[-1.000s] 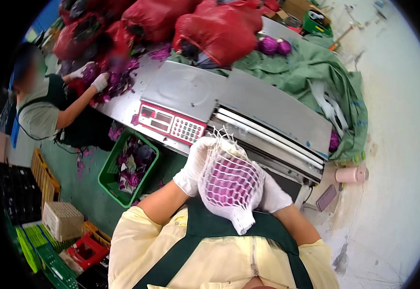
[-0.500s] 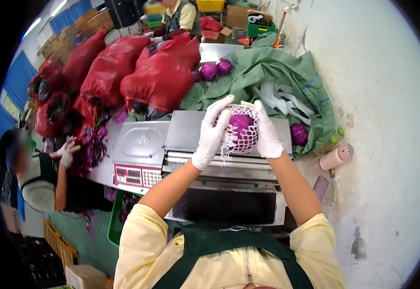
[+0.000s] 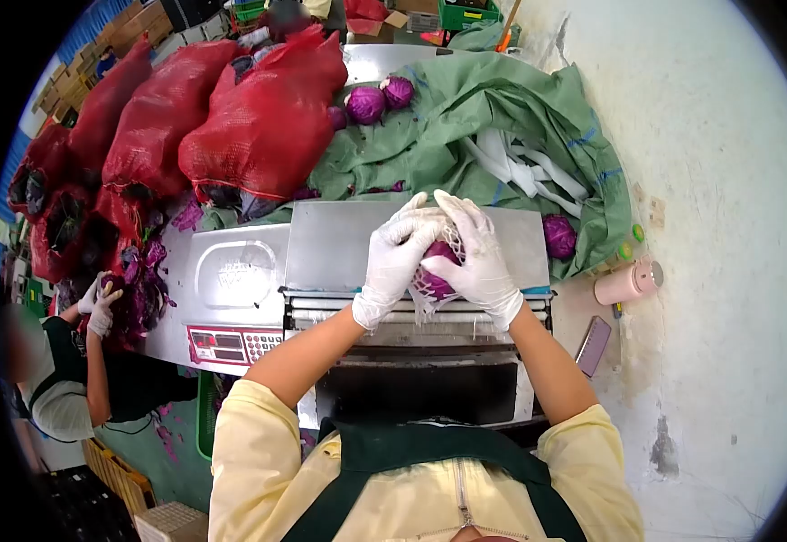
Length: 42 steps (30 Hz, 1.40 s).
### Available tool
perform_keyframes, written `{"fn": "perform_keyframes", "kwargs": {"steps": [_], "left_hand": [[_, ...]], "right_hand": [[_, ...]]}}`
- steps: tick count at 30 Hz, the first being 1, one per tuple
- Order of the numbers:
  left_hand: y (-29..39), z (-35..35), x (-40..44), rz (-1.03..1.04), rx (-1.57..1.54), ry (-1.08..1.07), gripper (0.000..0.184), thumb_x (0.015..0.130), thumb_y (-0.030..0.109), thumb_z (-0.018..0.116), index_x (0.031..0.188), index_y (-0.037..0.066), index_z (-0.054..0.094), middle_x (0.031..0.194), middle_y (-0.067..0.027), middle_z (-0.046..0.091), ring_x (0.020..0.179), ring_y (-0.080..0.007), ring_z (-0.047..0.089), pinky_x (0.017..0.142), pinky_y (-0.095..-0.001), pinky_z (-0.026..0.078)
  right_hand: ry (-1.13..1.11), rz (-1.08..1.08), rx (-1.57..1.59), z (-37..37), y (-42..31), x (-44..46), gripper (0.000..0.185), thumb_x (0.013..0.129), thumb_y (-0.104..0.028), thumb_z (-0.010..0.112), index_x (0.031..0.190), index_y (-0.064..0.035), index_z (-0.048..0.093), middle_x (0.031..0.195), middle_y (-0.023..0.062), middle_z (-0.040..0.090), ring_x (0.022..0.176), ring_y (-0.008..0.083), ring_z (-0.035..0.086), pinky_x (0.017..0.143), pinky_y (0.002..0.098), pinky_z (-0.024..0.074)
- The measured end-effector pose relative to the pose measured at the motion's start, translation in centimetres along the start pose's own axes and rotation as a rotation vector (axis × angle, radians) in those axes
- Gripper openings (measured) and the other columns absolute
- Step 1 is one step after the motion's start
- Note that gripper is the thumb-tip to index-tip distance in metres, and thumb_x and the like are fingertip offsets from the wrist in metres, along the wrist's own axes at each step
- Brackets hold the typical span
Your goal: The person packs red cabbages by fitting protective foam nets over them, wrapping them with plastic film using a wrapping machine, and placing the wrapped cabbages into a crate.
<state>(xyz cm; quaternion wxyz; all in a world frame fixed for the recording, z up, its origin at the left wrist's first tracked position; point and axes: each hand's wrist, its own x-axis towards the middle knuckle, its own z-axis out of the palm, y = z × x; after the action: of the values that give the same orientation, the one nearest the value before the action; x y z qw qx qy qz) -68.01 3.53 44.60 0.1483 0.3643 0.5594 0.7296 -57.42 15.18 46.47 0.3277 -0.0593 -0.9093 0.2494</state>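
Observation:
Between my two gloved hands is a red cabbage (image 3: 440,262) in a white foam net (image 3: 427,304). My left hand (image 3: 400,257) wraps its left side, and my right hand (image 3: 477,257) curls over its right and upper part. The fingers of both hands meet near the top, hiding much of the net. Beneath the cabbage is a metal wrapping machine (image 3: 339,244) with a flat top plate and rollers at its front. To the left stands a weighing scale (image 3: 235,271) with a red keypad panel.
Red mesh sacks (image 3: 262,117) fill the back left. Loose red cabbages (image 3: 365,105) lie by a green cloth (image 3: 429,135) holding white foam nets (image 3: 511,167). Another cabbage (image 3: 558,237), a pink bottle (image 3: 628,283) and a phone (image 3: 594,346) are at right, beside the wall. A co-worker (image 3: 68,361) handles cabbage at left.
My right hand has turned inward over the cabbage, and my fingers have closed together at the top of the net. The cabbage is lower in view. The co-worker now holds a cabbage.

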Motion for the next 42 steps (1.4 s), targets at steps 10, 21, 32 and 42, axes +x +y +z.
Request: {"fn": "perform_keyframes", "kwargs": {"steps": [10, 21, 32, 42], "left_hand": [[4.8, -5.2, -4.7, 0.11, 0.436, -0.24, 0.021, 0.085, 0.009, 0.065, 0.106, 0.007, 0.07, 0.096, -0.0102, 0.07, 0.089, -0.0229, 0.068, 0.078, -0.0284, 0.052], [3.6, -14.5, -7.2, 0.408, 1.649, -0.973, 0.051, 0.078, 0.026, 0.068, 0.128, 0.026, 0.056, 0.118, -0.0067, 0.053, 0.083, -0.0254, 0.066, 0.067, -0.0373, 0.056], [8.9, -11.7, -10.0, 0.018, 0.101, -0.122, 0.014, 0.098, 0.012, 0.051, 0.09, 0.001, 0.052, 0.105, -0.0194, 0.067, 0.091, -0.024, 0.066, 0.087, -0.0377, 0.052], [2.8, -8.5, 2.0, 0.15, 0.528, -0.461, 0.105, 0.072, 0.055, 0.073, 0.15, 0.006, 0.023, 0.155, -0.0152, 0.025, 0.146, -0.03, 0.017, 0.117, -0.0408, 0.018]], "right_hand": [[-0.386, -0.17, -0.135, -8.5, -4.3, -5.5, 0.03, 0.085, -0.017, 0.062, 0.114, -0.015, 0.059, 0.07, 0.0057, 0.057, 0.065, 0.0262, 0.059, 0.054, 0.041, 0.0481], [-0.713, -0.461, -0.742, -10.8, 5.5, -9.4, 0.043, 0.074, -0.022, 0.068, 0.116, -0.0257, 0.06, 0.095, 0.0024, 0.058, 0.085, 0.0212, 0.06, 0.066, 0.0339, 0.0497], [-0.376, 0.414, 0.544, -16.6, -3.8, -6.3, 0.004, 0.093, -0.002, 0.052, 0.09, -0.0016, 0.055, 0.082, 0.0055, 0.061, 0.066, 0.0119, 0.061, 0.064, 0.0257, 0.0498], [-0.231, 0.254, 0.436, -6.8, 7.3, 2.5, 0.041, 0.086, 0.008, 0.05, 0.126, -0.0003, 0.051, 0.127, 0.0106, 0.054, 0.115, 0.02, 0.057, 0.098, 0.0287, 0.0446]]}}
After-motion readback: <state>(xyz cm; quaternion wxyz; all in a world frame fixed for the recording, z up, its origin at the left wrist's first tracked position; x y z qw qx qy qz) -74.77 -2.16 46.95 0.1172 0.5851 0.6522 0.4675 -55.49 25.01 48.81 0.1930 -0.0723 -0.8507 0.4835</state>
